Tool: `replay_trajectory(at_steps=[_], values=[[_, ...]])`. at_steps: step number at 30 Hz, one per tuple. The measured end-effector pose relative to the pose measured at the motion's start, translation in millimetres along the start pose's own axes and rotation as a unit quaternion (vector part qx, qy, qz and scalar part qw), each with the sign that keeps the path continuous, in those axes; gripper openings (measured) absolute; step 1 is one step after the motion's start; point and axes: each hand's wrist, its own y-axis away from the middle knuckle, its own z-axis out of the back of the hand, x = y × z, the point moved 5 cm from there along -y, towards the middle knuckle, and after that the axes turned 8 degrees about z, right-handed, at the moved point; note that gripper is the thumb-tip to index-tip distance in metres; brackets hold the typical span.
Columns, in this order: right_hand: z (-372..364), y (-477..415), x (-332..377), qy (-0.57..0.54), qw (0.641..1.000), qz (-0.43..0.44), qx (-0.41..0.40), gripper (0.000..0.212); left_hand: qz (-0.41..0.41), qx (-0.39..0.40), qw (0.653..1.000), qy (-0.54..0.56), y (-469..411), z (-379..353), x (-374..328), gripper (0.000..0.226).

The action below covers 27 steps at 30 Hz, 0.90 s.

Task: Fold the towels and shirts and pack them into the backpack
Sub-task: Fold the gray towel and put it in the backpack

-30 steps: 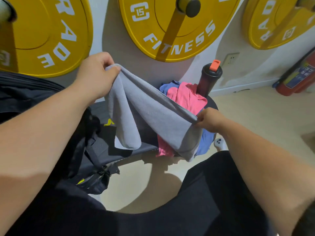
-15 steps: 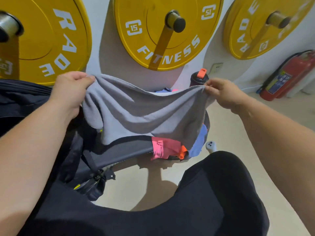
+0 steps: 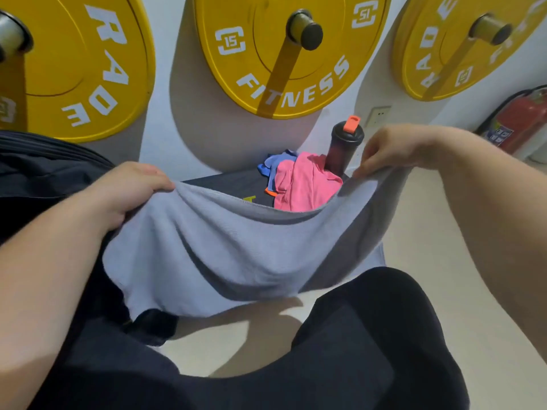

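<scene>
Towel: a grey one point(image 3: 236, 255) was held up in the air by its top edge, stretched between both hands and sagging in the middle. It was hung in front of the bench, and its bottom edge was left dangling over the floor and the knees.
Left hand: point(image 3: 127, 196) was curled over the towel's left top corner, with the cloth pinched under the thumb and fingers.
Right hand: point(image 3: 393, 152) was closed on the right top corner, fingertips pinching the edge, and was held a bit higher than the left.
Shirts: a pink shirt point(image 3: 305, 187) was left crumpled on the bench just behind the towel. A blue shirt point(image 3: 276, 164) with orange trim was bunched up against its far left side.
Backpack: a dark bag point(image 3: 47, 173) was seen at the left, behind the left forearm. It was mostly hidden, so open or zipped couldn't be told tbh.
Bench: a dark padded top point(image 3: 231, 184) was pushed up near the wall, and only a strip of it was seen over the towel.
Bottle: a dark one point(image 3: 344, 146) with an orange cap was stood upright on the far end, right against the pink shirt.
Wall: three yellow weight plates point(image 3: 284, 54) were hung on pegs, and a socket point(image 3: 379, 113) was set lower down.
Corner: a red fire extinguisher point(image 3: 527, 119) was parked on the floor at the far right.
</scene>
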Motion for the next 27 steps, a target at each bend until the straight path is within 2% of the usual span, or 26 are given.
replay_trajectory(at_steps=[3,6,9,14,17,20,24,27], values=[[-26.9,-36.8,-18.2,0.028,0.998,-0.038,0.040,0.022,0.017,-0.121,0.992,0.010,-29.1,-8.9,27.7,0.010],[-36.9,-74.0,-29.4,0.037,0.999,-0.019,-0.006,0.015,0.034,-0.178,0.982,-0.047,-58.4,-23.1,51.7,0.016],[-47.9,-116.4,-39.1,0.063,0.997,0.012,-0.048,0.014,0.032,-0.197,0.975,-0.096,-88.6,-39.9,65.1,0.017],[-82.0,-181.4,-55.1,0.065,0.995,0.031,-0.069,0.030,0.050,-0.192,0.972,-0.124,-135.3,-65.3,68.3,0.014],[-85.1,-212.8,-57.2,0.055,0.991,0.039,-0.112,0.030,0.060,-0.204,0.969,-0.124,-164.7,-63.5,64.7,0.017],[-77.5,-252.2,-58.5,0.086,0.988,0.049,-0.120,0.030,0.057,-0.223,0.960,-0.161,-197.2,-52.2,55.8,0.020],[-65.2,-291.5,-50.7,0.098,0.986,0.029,-0.134,0.032,0.040,-0.239,0.950,-0.198,-229.6,-46.6,40.7,0.017],[-84.3,-304.2,-42.9,0.086,0.985,0.004,-0.152,0.037,0.032,-0.231,0.947,-0.221,-247.3,-53.0,44.3,0.016]])
